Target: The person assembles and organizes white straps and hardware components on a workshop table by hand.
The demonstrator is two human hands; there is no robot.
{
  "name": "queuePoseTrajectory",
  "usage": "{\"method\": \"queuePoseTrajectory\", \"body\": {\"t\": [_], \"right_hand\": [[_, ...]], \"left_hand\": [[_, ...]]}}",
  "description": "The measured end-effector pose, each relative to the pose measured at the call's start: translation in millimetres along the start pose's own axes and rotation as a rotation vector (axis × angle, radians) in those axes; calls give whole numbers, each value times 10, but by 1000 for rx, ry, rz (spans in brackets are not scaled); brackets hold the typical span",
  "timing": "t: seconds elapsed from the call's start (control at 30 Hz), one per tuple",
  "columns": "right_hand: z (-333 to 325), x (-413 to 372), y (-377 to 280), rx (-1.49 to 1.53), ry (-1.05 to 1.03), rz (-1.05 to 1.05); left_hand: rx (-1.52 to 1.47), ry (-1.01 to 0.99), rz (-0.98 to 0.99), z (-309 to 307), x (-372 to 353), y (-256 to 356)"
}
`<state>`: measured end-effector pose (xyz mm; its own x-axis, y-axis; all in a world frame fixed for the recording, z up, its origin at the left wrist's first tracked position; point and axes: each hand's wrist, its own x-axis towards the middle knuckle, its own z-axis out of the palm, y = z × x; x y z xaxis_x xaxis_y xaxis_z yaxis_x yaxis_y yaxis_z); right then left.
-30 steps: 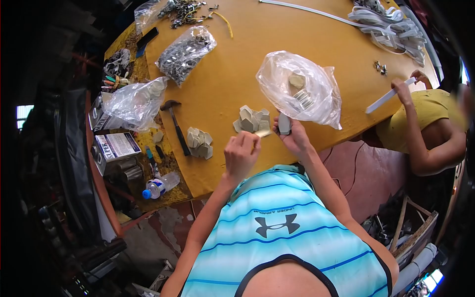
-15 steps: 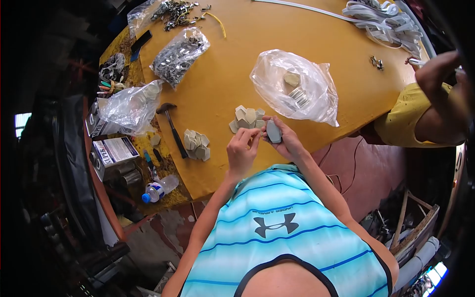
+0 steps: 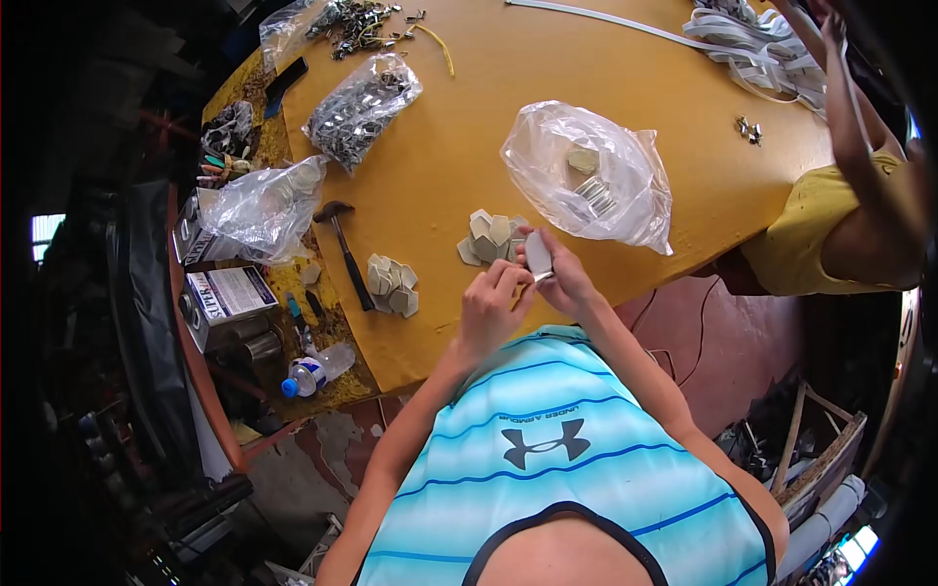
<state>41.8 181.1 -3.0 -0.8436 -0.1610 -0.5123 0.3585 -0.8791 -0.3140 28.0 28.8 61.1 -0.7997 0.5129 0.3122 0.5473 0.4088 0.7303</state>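
Note:
My right hand (image 3: 567,277) holds a stack of grey flat pieces (image 3: 538,254) upright between thumb and fingers. The fingers of my left hand (image 3: 491,305) are pinched together at the lower end of that stack; whether they grip a piece is too small to tell. Just beyond my hands lies a pile of beige pointed pieces (image 3: 489,237). A second pile (image 3: 392,285) sits to the left, beside a hammer (image 3: 344,256). An open clear plastic bag (image 3: 640,186) with more pieces inside lies beyond my right hand.
Bags of metal clips (image 3: 360,112), a plastic bag (image 3: 264,212), a can (image 3: 227,299) and a bottle (image 3: 319,371) line the left of the yellow table (image 3: 459,146). White strips (image 3: 757,49) lie far right, near a person in yellow (image 3: 816,230).
My left hand has moved right, against the lower end of the stack, which has tilted in my right hand. The other person's arms have lifted toward the strips.

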Motion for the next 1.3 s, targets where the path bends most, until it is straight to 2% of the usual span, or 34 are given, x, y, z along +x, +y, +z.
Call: {"method": "queuePoseTrajectory", "body": {"t": [0.03, 0.13, 0.17, 0.23, 0.27, 0.3, 0.37, 0.43, 0.5, 0.63, 0.7, 0.8, 1.0, 1.07, 1.2, 1.23, 1.3], "right_hand": [[-60, 38, -19, 52, -10, -11], [-79, 2, -110, 109, -23, -18], [-61, -21, -133, 110, -25, -16], [-70, -31, -150, 87, -57, -20], [-64, -27, -148, 67, -91, -21], [-42, -24, -146, 65, -96, -19], [-7, -43, -149, 60, -109, 16], [43, -100, -145, 3, -122, -11], [121, -135, -108, -60, -140, -28], [266, -172, -60, -122, -89, -45], [297, -180, -48, -129, -87, -46], [280, -184, -53, -157, -109, -52], [282, -216, -48, -185, -89, -25], [297, -232, -63, -157, -10, 20], [-95, 30, -17, 20, -80, -11], [-166, 73, -26, 72, -74, -29], [-220, 90, -91, 119, -74, -51]], "left_hand": [[0, 0, 0, -17, 3, 3], [168, 177, 12, -107, 40, -72], [168, 177, 11, -138, 79, -149], [491, 149, 62, -140, 130, -353], [515, 24, 28, -54, 84, -524], [518, 28, 28, -56, 59, -517], [415, -75, -25, -25, -15, -457], [322, -27, -48, -57, 55, -255], [88, 101, -148, -53, 133, -97], [117, 130, -138, 42, 172, -122], [188, 150, -54, 53, 173, -127], [153, 138, -111, 90, 149, -132], [148, 114, -41, 74, 170, -113], [145, 54, 1, 44, 135, -70], [41, -130, 78, -19, -6, 56], [40, -132, 80, -31, -16, 53], [132, 4, 62, -79, 0, 13]]}}
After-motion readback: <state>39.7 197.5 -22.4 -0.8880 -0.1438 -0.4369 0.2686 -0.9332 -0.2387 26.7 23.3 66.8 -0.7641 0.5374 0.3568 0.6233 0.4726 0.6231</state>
